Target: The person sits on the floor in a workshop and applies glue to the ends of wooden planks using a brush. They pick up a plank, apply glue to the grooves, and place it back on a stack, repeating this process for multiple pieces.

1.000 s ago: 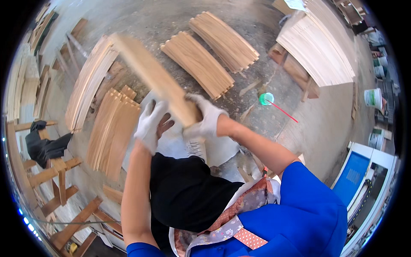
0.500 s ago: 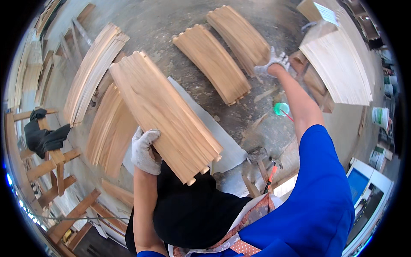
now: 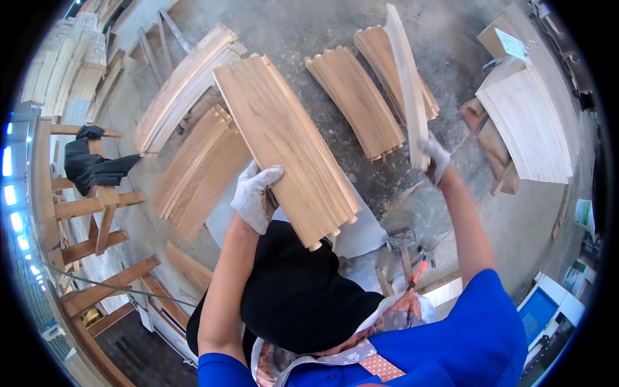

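Observation:
My left hand, in a white work glove, grips the left edge of a stack of long wooden slats. The thumb lies on top; the fingers go underneath, out of sight. Rounded tongues stick out at the stack's near end. My gloved right hand is closed round the near end of a thin, pale curved slat, raised on its edge. Behind that slat lies a curved wooden stack, partly covered by it. A second curved stack rests on the floor between my hands.
More curved stacks stand at left, one pale, one browner. A whitish stack stands at right. An orange-handled hammer lies near my apron. Wooden frames with a dark cloth fill the left side.
My right hand, spread at the far stack before, now holds a slat lifted off the floor and has drawn nearer. My left hand still grips its stack. The green cup no longer shows.

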`<state>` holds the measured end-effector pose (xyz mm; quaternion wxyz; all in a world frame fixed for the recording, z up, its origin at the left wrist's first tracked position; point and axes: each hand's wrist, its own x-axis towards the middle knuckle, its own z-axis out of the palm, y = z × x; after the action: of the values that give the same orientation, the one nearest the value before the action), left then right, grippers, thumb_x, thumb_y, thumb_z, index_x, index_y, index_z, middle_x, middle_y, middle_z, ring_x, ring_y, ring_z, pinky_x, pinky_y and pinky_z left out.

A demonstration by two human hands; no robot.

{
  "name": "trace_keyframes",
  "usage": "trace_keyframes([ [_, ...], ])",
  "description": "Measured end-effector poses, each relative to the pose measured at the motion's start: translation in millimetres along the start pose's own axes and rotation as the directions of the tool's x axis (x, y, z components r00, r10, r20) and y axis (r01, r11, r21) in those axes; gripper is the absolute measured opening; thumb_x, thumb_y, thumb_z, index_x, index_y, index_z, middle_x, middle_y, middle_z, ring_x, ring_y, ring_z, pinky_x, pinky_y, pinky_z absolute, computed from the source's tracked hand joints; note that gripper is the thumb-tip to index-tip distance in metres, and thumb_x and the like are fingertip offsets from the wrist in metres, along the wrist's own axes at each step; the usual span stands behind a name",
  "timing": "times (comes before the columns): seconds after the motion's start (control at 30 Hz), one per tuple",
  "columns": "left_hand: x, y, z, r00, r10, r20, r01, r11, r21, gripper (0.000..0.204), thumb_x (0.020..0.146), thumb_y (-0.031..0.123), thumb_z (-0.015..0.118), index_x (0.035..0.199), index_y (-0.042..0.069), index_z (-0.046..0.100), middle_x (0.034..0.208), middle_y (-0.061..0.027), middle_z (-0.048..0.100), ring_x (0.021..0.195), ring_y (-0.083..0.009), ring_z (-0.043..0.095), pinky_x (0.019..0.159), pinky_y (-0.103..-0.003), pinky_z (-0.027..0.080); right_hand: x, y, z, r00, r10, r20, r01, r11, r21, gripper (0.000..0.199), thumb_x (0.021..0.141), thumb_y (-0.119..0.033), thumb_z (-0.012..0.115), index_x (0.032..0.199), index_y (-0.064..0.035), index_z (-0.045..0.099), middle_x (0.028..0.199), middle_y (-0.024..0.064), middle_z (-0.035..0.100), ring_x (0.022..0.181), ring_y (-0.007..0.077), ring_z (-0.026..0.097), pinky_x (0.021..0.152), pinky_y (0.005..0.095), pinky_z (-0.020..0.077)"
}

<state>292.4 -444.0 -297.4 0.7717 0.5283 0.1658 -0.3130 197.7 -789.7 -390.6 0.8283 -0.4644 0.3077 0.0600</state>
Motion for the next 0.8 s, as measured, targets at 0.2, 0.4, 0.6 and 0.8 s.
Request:
trace_keyframes([
  [0.2,-29,22,62,0.995,0.032,0.098,-0.035,0.999,0.030,0.037,0.082,0.020,0.054,0.114,0.004,0.044,0.104,-0.0082,0.056,0.092,-0.0218,0.057,0.078,-0.039,0.048,-118,-18,93,0.827,-0.528,0.191,0.503,0.547,-0.669,0.096,0.055,-0.026,0.077,0.131,-0.0019,0.023,0.112,0.0233,0.046,0.101,0.0283,0.050,0.091,0.0338,0.0364],
  [0.4,-63,10,124,0.973,0.169,0.156,-0.131,0.965,-0.226,0.037,0.087,0.032,0.045,0.115,0.008,0.046,0.110,-0.0088,0.054,0.097,-0.0243,0.054,0.083,-0.041,0.046,-194,-50,123,0.822,-0.555,0.131,0.367,0.338,-0.867,0.086,0.060,-0.042,0.072,0.125,0.0011,0.035,0.118,0.0269,0.042,0.111,0.0346,0.042,0.094,0.0349,0.0338],
  [0.6,-78,-12,144,0.937,0.222,0.270,-0.100,0.910,-0.401,0.044,0.087,0.039,0.042,0.116,0.007,0.046,0.113,-0.0108,0.052,0.098,-0.0271,0.054,0.081,-0.042,0.047,-237,-78,97,0.758,-0.652,0.000,0.352,0.410,-0.841,0.052,0.082,-0.031,0.051,0.121,0.0014,0.039,0.102,0.0235,0.056,0.096,0.0297,0.054,0.082,0.0336,0.0408],
  [0.8,-99,-40,167,0.905,0.220,0.364,-0.093,0.937,-0.337,0.058,0.079,0.044,0.054,0.121,0.006,0.040,0.110,-0.0124,0.053,0.094,-0.0259,0.056,0.077,-0.040,0.050,-265,-80,92,0.751,-0.659,0.037,0.289,0.278,-0.916,0.039,0.085,-0.030,0.045,0.110,-0.0017,0.052,0.104,0.0195,0.056,0.099,0.0329,0.052,0.083,0.0359,0.0400],
])
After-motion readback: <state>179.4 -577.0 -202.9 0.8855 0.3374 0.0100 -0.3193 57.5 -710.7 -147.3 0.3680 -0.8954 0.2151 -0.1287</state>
